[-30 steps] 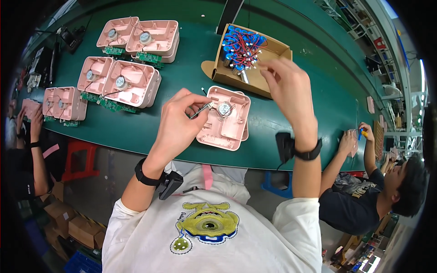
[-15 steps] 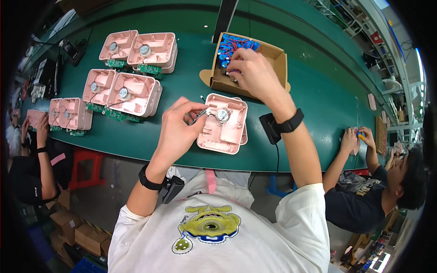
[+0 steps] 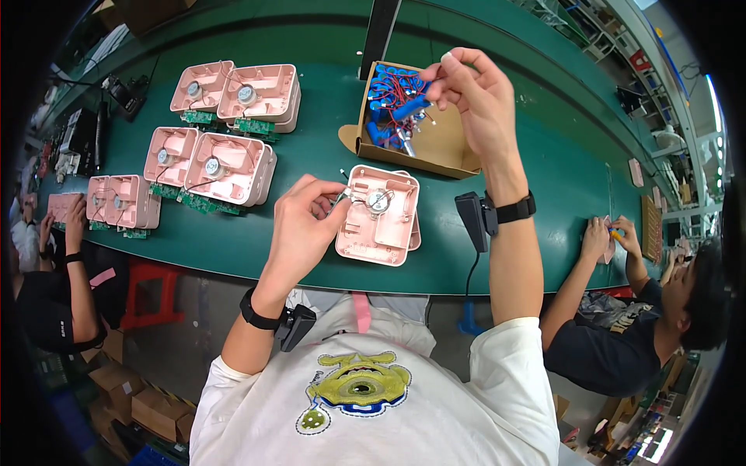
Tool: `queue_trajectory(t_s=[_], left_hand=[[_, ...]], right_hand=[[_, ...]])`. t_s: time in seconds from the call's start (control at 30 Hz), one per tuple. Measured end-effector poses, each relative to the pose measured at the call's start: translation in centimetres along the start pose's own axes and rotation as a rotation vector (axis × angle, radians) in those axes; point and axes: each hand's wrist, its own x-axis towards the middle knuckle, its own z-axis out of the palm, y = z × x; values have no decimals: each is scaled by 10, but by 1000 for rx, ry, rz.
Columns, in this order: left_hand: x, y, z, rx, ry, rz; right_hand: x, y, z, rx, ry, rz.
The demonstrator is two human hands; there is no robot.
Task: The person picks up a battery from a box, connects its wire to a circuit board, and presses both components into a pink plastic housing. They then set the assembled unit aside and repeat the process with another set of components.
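Head view, left of a worn fisheye pair, upright, unmirrored. Looks down from the head, facing out across the bench. Wearer's white shirt fills the near side, close up; left hand and right hand sit farther out. Very wide: catches one person at right, another at left; straight edges bend, corners black.
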Motion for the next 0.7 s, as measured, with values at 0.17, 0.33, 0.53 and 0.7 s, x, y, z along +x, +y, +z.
queue_trajectory(t_s=[0.17,0.33,0.53,0.7], left_hand=[[1,-4,9,-50,57,42],[-1,-10,17,-119,136,84],[-8,-10,25,-128,197,134],[-12,-6,28,-60,227,190]], right_hand=[[-32,-18,5,-84,-60,-6],[-63,-27,15,-270,-134,191],[-90,-4,53,-618,-224,261],[-100,23,67,-745,-207,191]])
